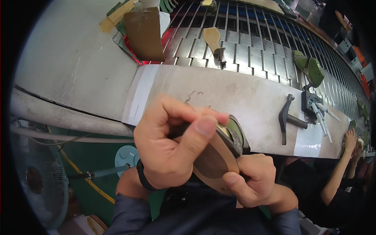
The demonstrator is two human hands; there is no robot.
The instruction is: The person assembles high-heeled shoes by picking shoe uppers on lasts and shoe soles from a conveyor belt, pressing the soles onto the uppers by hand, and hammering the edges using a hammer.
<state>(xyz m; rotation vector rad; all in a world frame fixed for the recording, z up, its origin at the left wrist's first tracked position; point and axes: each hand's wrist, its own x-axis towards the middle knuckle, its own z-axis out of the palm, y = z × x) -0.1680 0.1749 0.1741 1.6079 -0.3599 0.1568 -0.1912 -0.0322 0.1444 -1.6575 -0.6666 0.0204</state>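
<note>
Between my hands, just off the bench's near edge, is a shoe tilted with its tan sole toward me. A green last or lining and a grey textured band show along its far side. My left hand, a dark band on its wrist, curls over one end of the shoe, thumb and forefinger pressed together at its upper edge. Those fingers hide whatever lies right under their tips. My right hand is closed on the shoe's other side, the thumb lying on the sole.
A hammer lies on the bench beside white pen-like tools and a dark block. Beyond runs a slatted metal conveyor carrying a tan sole piece and green shoes. Another person's hand works at right; a fan stands left.
</note>
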